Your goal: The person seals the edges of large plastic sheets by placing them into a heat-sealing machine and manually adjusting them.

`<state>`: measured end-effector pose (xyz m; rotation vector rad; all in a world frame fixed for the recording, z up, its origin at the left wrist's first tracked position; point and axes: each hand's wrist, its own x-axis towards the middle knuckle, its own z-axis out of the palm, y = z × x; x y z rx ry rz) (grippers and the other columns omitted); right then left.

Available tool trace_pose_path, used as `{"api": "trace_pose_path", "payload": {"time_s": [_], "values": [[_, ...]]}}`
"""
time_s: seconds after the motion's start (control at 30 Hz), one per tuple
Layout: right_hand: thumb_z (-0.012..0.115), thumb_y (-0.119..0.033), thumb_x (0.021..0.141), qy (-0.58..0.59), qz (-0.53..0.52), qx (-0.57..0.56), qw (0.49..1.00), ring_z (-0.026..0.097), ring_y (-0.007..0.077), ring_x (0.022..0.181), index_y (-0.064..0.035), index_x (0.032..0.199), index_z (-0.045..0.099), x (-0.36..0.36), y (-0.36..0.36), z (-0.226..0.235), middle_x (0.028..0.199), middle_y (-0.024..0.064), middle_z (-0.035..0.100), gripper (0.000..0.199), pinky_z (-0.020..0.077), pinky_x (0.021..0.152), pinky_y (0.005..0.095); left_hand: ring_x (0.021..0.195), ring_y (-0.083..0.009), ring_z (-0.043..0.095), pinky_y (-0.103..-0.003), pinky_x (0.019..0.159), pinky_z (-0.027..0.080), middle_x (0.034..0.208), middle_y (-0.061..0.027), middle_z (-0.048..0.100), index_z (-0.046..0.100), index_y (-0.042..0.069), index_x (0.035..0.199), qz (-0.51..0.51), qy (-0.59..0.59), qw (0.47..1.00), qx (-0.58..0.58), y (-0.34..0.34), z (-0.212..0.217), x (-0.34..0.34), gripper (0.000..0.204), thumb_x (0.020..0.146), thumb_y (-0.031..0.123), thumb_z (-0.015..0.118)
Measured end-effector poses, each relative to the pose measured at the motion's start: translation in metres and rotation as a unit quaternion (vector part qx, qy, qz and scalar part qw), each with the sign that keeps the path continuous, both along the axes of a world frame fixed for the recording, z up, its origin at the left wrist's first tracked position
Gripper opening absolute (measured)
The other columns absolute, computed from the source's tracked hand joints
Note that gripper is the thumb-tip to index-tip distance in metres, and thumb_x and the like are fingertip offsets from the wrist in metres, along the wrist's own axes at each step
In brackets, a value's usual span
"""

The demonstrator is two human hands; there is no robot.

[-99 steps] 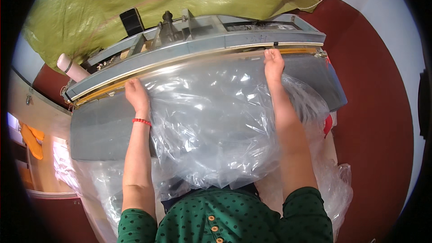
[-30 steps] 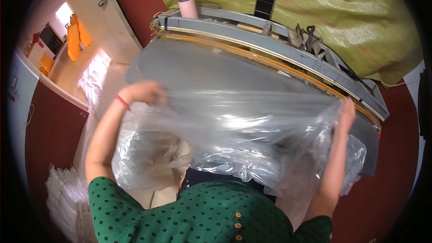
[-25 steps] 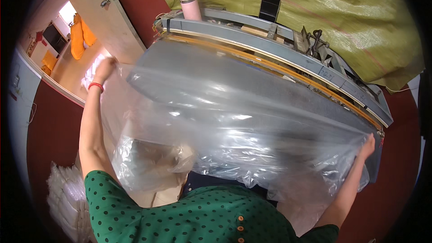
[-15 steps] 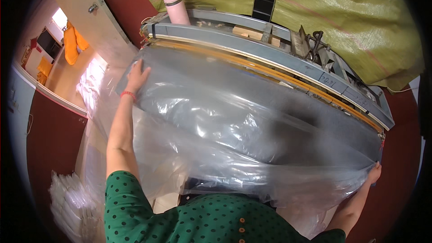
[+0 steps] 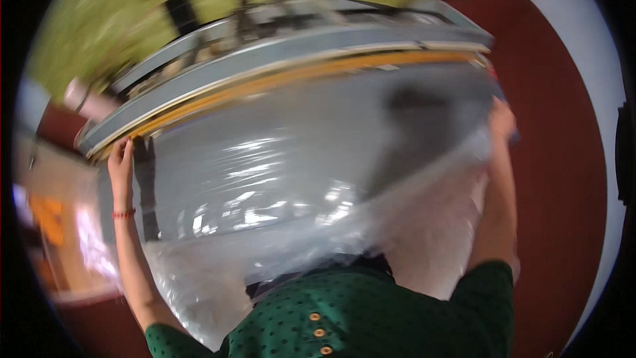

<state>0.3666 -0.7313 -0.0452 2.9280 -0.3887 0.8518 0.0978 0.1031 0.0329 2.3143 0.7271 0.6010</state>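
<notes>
A wide sheet of clear plastic film (image 5: 252, 179) lies across a grey work surface (image 5: 318, 103) and drapes off its near edge toward my body. My left hand (image 5: 121, 159), with a red bracelet at the wrist, is closed in a pinch on the film at the far left, close to the orange strip (image 5: 218, 96). At the right end, my right hand (image 5: 502, 120) is closed on the film's edge, its fingers blurred and partly hidden. Creases and bright reflections run through the middle of the film.
Behind the strip runs a long grey metal frame (image 5: 285, 50). A pink bottle (image 5: 93, 101) and a dark phone (image 5: 180, 14) stand along it, before a yellow-green sheet (image 5: 119, 20). A dark red wall (image 5: 556, 132) rises at the right.
My view has swung to the right. My left hand has gone from fingers spread on the film to a pinch by the orange strip. My right hand has moved farther away, toward the frame.
</notes>
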Motion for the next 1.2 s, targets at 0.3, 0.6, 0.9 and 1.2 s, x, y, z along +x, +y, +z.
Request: {"api": "trace_pose_path", "payload": {"time_s": [0.3, 0.6, 0.9, 1.2], "values": [[0.046, -0.038, 0.091, -0.015, -0.053, 0.103, 0.993, 0.063, 0.0393, 0.077, -0.0056, 0.088, 0.060, -0.006, 0.018, 0.015, 0.080, 0.0200, 0.065, 0.035, 0.0486, 0.068, 0.0506, 0.122, -0.0191, 0.044, -0.035, 0.102, 0.035, 0.137, -0.0095, 0.043, 0.040, 0.004, 0.135, -0.672, 0.134, 0.643, -0.343, -0.459, 0.013, 0.050, 0.052, 0.089, 0.016, 0.059], [0.047, -0.038, 0.091, -0.027, -0.032, 0.091, 0.995, 0.064, 0.0378, 0.076, -0.0057, 0.087, 0.061, -0.006, 0.012, 0.010, 0.078, 0.0187, 0.065, 0.035, 0.0490, 0.067, 0.0497, 0.085, -0.0137, 0.060, -0.029, 0.078, 0.047, 0.087, -0.0058, 0.067, 0.066, 0.001, 0.095, -0.702, 0.306, 0.549, -0.334, -0.504, -0.038, 0.000, 0.020, 0.086, 0.018, 0.063], [0.042, -0.040, 0.092, -0.007, 0.028, 0.114, 0.993, 0.060, 0.0399, 0.088, -0.0133, 0.099, 0.063, -0.013, 0.007, 0.012, 0.093, 0.0199, 0.064, 0.035, 0.0453, 0.074, 0.0497, 0.075, -0.0072, 0.057, -0.023, 0.063, 0.048, 0.082, 0.0023, 0.057, 0.057, 0.005, 0.100, -0.308, 0.270, 0.804, -0.432, -0.191, 0.038, -0.154, 0.034, 0.071, -0.011, 0.063], [0.039, -0.041, 0.095, -0.006, 0.029, 0.094, 0.995, 0.057, 0.0433, 0.088, -0.0072, 0.096, 0.058, -0.003, 0.000, 0.005, 0.091, 0.0217, 0.062, 0.039, 0.0439, 0.071, 0.0508, 0.055, -0.0048, 0.049, -0.021, 0.050, 0.038, 0.064, 0.0011, 0.052, 0.058, 0.001, 0.081, 0.302, -0.145, 0.925, 0.180, -0.004, 0.160, -0.236, 0.019, 0.091, 0.017, 0.054]]}}
